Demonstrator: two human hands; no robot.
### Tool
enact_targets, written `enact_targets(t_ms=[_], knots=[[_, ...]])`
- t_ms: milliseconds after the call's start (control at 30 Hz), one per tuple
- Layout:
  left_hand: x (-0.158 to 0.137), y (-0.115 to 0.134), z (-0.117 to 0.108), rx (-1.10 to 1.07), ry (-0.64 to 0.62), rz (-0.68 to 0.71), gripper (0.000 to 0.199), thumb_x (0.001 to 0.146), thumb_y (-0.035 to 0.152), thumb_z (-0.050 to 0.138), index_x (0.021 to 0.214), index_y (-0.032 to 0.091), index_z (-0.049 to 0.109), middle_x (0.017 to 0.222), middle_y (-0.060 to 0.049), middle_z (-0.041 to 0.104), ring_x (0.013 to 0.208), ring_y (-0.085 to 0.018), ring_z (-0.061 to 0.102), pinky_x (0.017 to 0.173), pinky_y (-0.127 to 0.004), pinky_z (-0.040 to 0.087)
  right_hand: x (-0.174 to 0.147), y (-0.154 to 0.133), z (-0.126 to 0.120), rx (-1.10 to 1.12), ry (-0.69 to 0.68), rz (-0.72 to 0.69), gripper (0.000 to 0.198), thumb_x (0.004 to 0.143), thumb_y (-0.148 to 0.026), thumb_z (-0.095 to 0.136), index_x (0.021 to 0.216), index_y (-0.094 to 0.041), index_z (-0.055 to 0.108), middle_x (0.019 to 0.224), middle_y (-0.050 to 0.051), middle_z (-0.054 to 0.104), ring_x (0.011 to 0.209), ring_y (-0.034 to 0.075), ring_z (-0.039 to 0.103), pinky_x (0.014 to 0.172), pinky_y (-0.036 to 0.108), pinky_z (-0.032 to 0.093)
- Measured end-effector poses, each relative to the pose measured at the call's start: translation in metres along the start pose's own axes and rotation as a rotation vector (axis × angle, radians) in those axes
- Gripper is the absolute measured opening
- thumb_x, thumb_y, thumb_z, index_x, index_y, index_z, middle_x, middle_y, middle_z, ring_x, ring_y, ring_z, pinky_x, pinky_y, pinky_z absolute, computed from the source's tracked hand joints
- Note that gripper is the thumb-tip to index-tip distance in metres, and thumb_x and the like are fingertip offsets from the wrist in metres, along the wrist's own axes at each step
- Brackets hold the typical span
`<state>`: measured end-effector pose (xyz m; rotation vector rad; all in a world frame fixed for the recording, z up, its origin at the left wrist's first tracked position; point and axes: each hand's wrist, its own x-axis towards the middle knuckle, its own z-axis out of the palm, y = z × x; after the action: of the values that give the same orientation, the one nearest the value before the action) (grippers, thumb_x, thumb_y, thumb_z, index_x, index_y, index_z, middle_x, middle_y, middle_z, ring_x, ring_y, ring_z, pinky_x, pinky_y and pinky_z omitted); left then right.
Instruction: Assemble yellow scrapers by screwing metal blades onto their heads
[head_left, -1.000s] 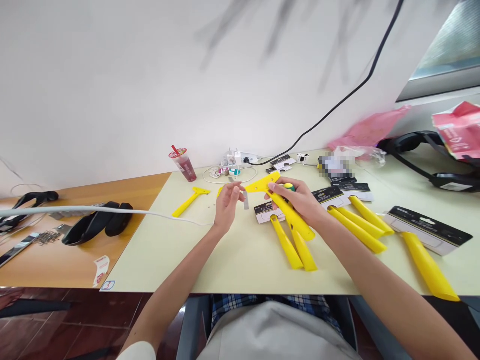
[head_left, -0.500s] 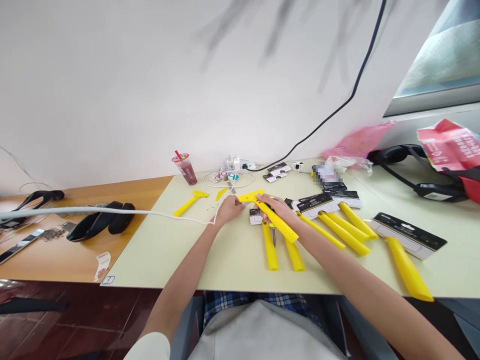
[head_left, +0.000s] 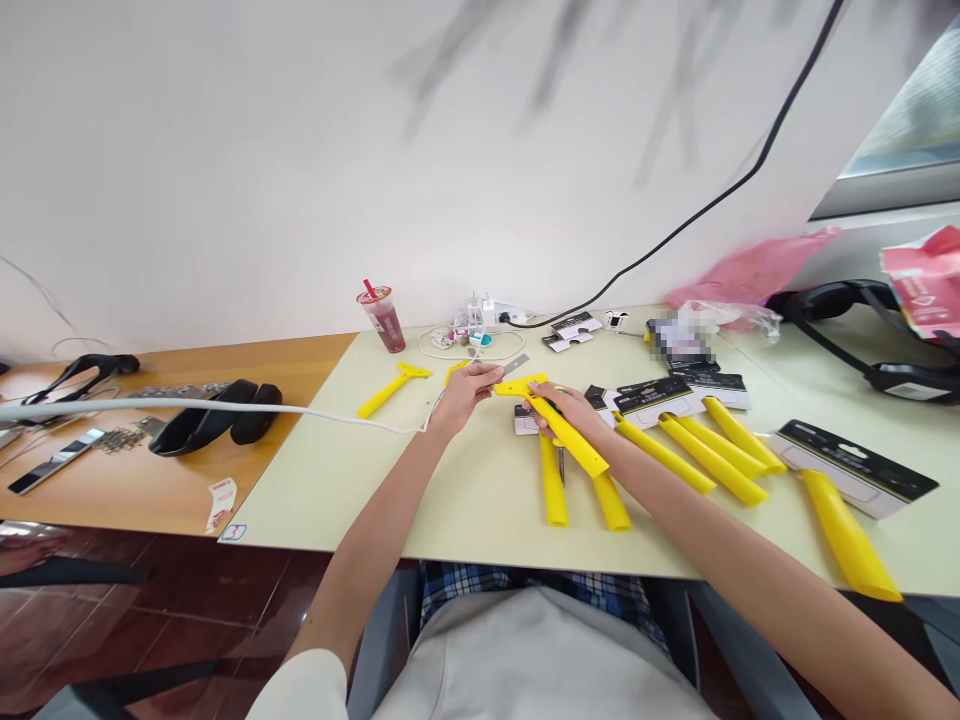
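Observation:
My right hand point(head_left: 576, 412) is closed around a yellow scraper point(head_left: 576, 445), its wide head towards my left hand and its long handle slanting towards me. Pinched in my left hand point(head_left: 466, 394) is a thin grey metal blade point(head_left: 515, 367), just above the scraper's head. Beneath my right hand lie two yellow handles point(head_left: 553, 490) and a screwdriver point(head_left: 561, 462), partly hidden. A second scraper point(head_left: 391, 391) rests to the left. A small yellow piece point(head_left: 455, 370) sits behind my left hand, mostly covered by it.
Several yellow handles point(head_left: 716, 465) with black-and-white cards point(head_left: 651, 400) lie at right. A drink cup point(head_left: 385, 322) stands near the wall beside a power strip point(head_left: 504, 314) with cables. A white cable point(head_left: 225, 406) crosses in front at left. A black headset point(head_left: 885, 375) sits far right.
My left hand has risen from beside the scraper's head, and a metal blade now shows in its fingers. My right hand still holds the scraper. The view has shifted slightly.

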<state>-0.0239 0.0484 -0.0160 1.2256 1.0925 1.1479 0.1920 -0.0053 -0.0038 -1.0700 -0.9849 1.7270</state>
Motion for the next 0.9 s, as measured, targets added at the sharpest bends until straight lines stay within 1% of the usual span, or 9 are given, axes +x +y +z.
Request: enact_targets(t_ms=[33,100,167,233,367,467,600,700,900], knots=[[-0.002,0.001,0.002,-0.08,-0.017,-0.021,0.041,0.072,0.048,0.095,0.099,0.02,0.085,0.102,-0.008,0.078,0.093,-0.019,0.069,0.085,-0.031,0.053,0.0,0.0,0.0,0.001,0.005,-0.003,0.032,0.09,-0.048,0.083,0.09,-0.02,0.068,0.054,-0.001,0.06,0.044,0.012,0.05,0.038,0.023,0.041],[-0.005,0.004,0.006,-0.113,-0.037,-0.05,0.042,0.068,0.048,0.098,0.098,0.021,0.086,0.101,-0.007,0.078,0.096,-0.02,0.07,0.083,-0.031,0.052,0.0,0.002,0.0,0.005,0.012,-0.017,0.032,0.09,-0.049,0.084,0.092,-0.021,0.068,0.054,-0.002,0.059,0.044,0.012,0.051,0.038,0.022,0.04],[-0.008,0.005,0.009,-0.093,-0.043,-0.064,0.041,0.068,0.047,0.098,0.099,0.021,0.087,0.101,-0.007,0.078,0.098,-0.021,0.07,0.082,-0.031,0.051,0.0,0.003,0.001,0.009,0.016,-0.033,0.033,0.09,-0.049,0.084,0.093,-0.021,0.068,0.058,-0.001,0.062,0.046,0.012,0.052,0.039,0.022,0.04],[-0.009,0.006,0.009,-0.078,-0.05,-0.077,0.041,0.069,0.047,0.098,0.1,0.022,0.088,0.103,-0.007,0.079,0.099,-0.021,0.07,0.082,-0.031,0.05,0.0,0.005,0.002,0.011,0.023,-0.048,0.034,0.088,-0.05,0.086,0.093,-0.022,0.067,0.066,0.0,0.067,0.048,0.011,0.054,0.039,0.022,0.041],[-0.009,0.006,0.008,-0.058,-0.057,-0.084,0.042,0.068,0.046,0.098,0.101,0.022,0.089,0.107,-0.009,0.081,0.104,-0.022,0.07,0.091,-0.034,0.052,-0.001,0.007,0.003,0.0,0.045,-0.073,0.037,0.085,-0.051,0.089,0.091,-0.022,0.066,0.08,0.002,0.074,0.049,0.01,0.056,0.038,0.022,0.041],[-0.009,0.007,0.007,-0.045,-0.056,-0.081,0.041,0.066,0.046,0.099,0.097,0.02,0.089,0.107,-0.011,0.082,0.108,-0.025,0.071,0.097,-0.038,0.053,-0.001,0.008,0.004,-0.014,0.057,-0.087,0.038,0.084,-0.051,0.089,0.091,-0.022,0.066,0.083,0.003,0.076,0.05,0.01,0.058,0.039,0.021,0.043],[-0.011,0.009,0.007,-0.037,-0.049,-0.093,0.042,0.065,0.049,0.1,0.095,0.021,0.089,0.109,-0.011,0.082,0.11,-0.027,0.072,0.098,-0.039,0.055,0.0,0.01,0.004,-0.036,0.068,-0.108,0.04,0.081,-0.053,0.092,0.09,-0.023,0.067,0.087,0.003,0.079,0.051,0.01,0.06,0.04,0.021,0.044],[-0.011,0.009,0.01,-0.051,-0.057,-0.092,0.041,0.067,0.048,0.099,0.094,0.021,0.088,0.111,-0.011,0.082,0.113,-0.027,0.072,0.099,-0.039,0.055,0.0,0.011,0.003,-0.047,0.062,-0.12,0.04,0.081,-0.054,0.09,0.09,-0.023,0.067,0.089,0.003,0.08,0.052,0.01,0.061,0.04,0.021,0.044],[-0.013,0.005,0.017,-0.08,-0.078,-0.069,0.037,0.071,0.047,0.097,0.092,0.019,0.084,0.104,-0.009,0.079,0.102,-0.022,0.072,0.096,-0.037,0.058,-0.002,0.012,0.004,-0.057,0.037,-0.132,0.033,0.087,-0.052,0.084,0.093,-0.023,0.069,0.089,0.003,0.082,0.053,0.01,0.063,0.047,0.021,0.05]])
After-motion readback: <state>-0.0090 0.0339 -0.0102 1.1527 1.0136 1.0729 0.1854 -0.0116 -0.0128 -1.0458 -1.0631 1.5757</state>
